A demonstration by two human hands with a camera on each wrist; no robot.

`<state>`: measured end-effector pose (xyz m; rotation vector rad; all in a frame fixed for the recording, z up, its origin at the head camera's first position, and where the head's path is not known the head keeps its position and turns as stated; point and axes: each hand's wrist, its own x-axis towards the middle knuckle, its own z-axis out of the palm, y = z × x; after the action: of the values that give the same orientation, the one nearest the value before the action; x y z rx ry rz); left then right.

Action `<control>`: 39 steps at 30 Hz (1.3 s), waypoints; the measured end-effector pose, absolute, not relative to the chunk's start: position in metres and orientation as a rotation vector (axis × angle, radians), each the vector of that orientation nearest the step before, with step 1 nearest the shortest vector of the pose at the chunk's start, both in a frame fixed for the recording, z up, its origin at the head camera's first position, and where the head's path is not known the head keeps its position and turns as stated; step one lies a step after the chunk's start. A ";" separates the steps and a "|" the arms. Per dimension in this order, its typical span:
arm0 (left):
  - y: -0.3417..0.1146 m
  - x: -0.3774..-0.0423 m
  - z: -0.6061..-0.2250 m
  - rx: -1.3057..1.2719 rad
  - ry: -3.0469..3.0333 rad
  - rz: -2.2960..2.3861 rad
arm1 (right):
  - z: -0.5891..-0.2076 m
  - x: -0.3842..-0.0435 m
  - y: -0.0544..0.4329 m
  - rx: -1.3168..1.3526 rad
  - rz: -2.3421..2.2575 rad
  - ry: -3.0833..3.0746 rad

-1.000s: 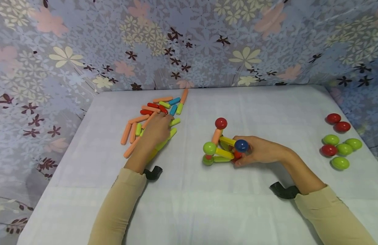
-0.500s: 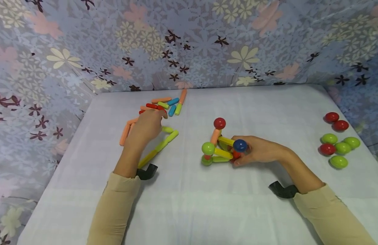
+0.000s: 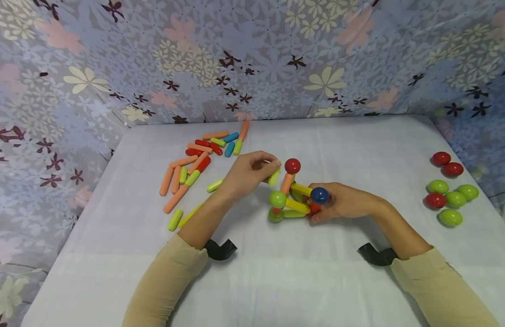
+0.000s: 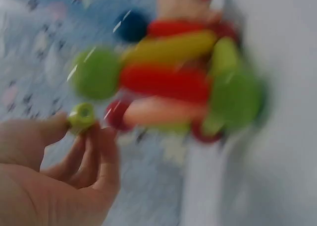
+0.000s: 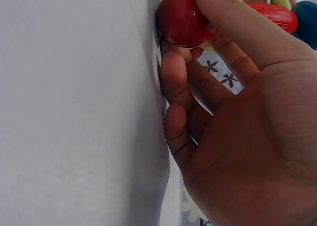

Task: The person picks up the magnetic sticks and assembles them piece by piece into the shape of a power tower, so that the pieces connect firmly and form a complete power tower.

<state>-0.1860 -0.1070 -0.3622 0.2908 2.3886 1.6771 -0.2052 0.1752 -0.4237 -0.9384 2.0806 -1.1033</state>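
My left hand pinches a short yellow-green magnetic stick between thumb and fingers, just left of a ball-and-stick frame. In the left wrist view the end of that stick points at the camera, apart from the blurred frame. Upper corners of the frame carry a red ball, a green ball and a blue ball; yellow sticks join some of them. At its lower right corner my right hand holds a red ball, thumb on one side, fingertips beneath.
Loose orange, red, blue and green sticks lie at the left of the white table. Several red and green balls are grouped near the right edge. A floral cloth hangs behind.
My left hand has come right from the stick pile to the frame, bringing a yellow-green stick. The right hand has stayed at the frame's corner.
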 end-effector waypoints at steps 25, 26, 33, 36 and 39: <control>-0.083 -0.183 -0.383 0.239 2.307 1.725 | -0.429 -0.207 0.177 -0.954 -1.061 2.128; -0.084 -0.184 -0.383 0.247 2.296 1.719 | -0.429 -0.207 0.177 -0.956 -1.061 2.127; -0.087 -0.187 -0.384 0.246 2.251 1.681 | -0.429 -0.207 0.177 -0.936 -1.066 2.126; -0.090 -0.189 -0.383 0.255 2.242 1.669 | -0.428 -0.206 0.176 -0.919 -1.075 2.127; -0.094 -0.190 -0.382 0.301 2.268 1.644 | -0.427 -0.205 0.174 -0.907 -1.081 2.137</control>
<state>-0.1904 -0.0938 -0.3820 0.3013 2.2680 1.6437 -0.2052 0.1742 -0.4275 -0.9069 2.1372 -1.0807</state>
